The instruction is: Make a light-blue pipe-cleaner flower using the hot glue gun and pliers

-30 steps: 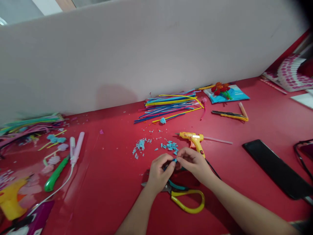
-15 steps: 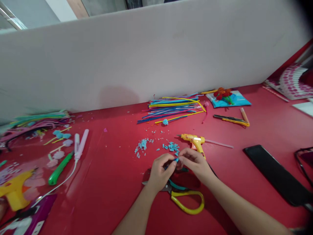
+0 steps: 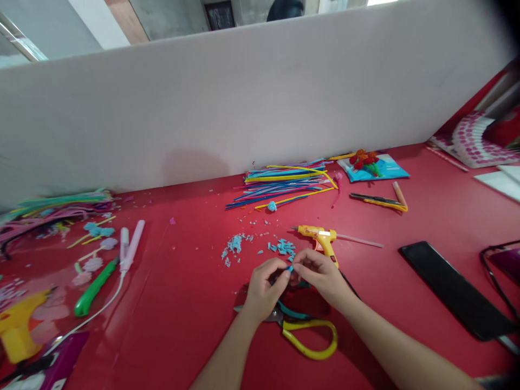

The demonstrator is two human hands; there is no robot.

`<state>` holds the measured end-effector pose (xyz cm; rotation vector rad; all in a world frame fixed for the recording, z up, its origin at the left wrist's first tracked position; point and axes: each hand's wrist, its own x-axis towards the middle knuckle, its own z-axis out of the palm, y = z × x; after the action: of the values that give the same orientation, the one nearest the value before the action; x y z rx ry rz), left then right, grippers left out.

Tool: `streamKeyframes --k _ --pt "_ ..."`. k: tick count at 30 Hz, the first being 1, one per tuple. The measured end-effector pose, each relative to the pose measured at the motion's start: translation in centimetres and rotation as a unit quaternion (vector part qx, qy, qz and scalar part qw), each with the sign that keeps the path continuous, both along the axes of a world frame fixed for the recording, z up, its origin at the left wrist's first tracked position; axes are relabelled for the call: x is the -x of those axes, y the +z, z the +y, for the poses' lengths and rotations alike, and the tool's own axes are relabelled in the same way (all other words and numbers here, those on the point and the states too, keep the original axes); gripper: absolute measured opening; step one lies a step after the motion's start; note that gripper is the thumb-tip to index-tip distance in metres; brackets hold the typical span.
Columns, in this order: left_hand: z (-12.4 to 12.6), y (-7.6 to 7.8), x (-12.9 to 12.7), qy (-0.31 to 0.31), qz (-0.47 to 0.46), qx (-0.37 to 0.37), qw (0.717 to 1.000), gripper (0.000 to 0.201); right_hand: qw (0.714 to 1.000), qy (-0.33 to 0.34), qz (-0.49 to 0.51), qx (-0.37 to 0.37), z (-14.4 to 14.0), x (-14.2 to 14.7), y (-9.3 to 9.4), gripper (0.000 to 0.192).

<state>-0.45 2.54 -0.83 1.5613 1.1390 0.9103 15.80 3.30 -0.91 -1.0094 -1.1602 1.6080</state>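
My left hand (image 3: 264, 290) pinches a small blue piece (image 3: 290, 268) between thumb and fingers. From the other side, the fingertips of my right hand (image 3: 323, 275) are closed on the same piece; its exact kind is too small to make out. Scissors with yellow handles (image 3: 316, 355) lie under my hands, partly covered. Beside them a teal-handled tool (image 3: 291, 312) is mostly hidden. Just beyond my fingers is a heap of short light-blue cut pieces (image 3: 284, 247), with finer blue fluff (image 3: 234, 244) to its left.
Beyond my right hand lies a yellow glue gun (image 3: 319, 234) with its stick. Pipe cleaners (image 3: 284, 184) are piled against the white partition (image 3: 244, 103), a blue pompom (image 3: 272, 206) before them. A black phone-like slab (image 3: 450, 287) lies right; a green-handled tool (image 3: 93, 290) and another glue gun (image 3: 20, 325) lie left.
The camera view has tilted and shifted slightly. Both hands stay together over the scissors, still pinching the small blue piece, with only slight finger movement.
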Motion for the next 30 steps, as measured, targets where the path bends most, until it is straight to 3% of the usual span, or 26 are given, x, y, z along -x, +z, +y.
streamKeyframes --k 11,17,19,22,26,30 --pt "-0.1 -0.4 0.0 0.002 -0.03 0.037 0.999 0.018 0.999 -0.003 -0.044 -0.025 -0.1 0.1 -0.3 0.027" --pt "0.2 -0.4 0.0 0.006 -0.081 0.112 0.99 0.02 0.987 -0.025 -0.153 -0.049 0.6 -0.7 0.3 0.035" --pt "0.3 -0.4 0.0 0.01 -0.103 0.14 0.985 0.023 0.969 -0.064 -0.231 -0.053 1.3 -2.0 0.5 0.037" --pt "0.5 -0.4 0.0 0.022 -0.14 0.167 0.976 0.026 0.916 -0.123 -0.38 -0.044 2.6 -4.6 0.5 0.028" --pt "0.7 -0.1 0.1 0.037 -0.186 0.184 0.964 0.026 0.844 -0.126 -0.521 -0.001 3.6 -7.3 -0.2 0.026" --pt "0.9 0.0 0.2 0.043 -0.214 0.19 0.957 0.025 0.823 -0.107 -0.558 0.017 3.7 -7.6 -1.2 0.031"
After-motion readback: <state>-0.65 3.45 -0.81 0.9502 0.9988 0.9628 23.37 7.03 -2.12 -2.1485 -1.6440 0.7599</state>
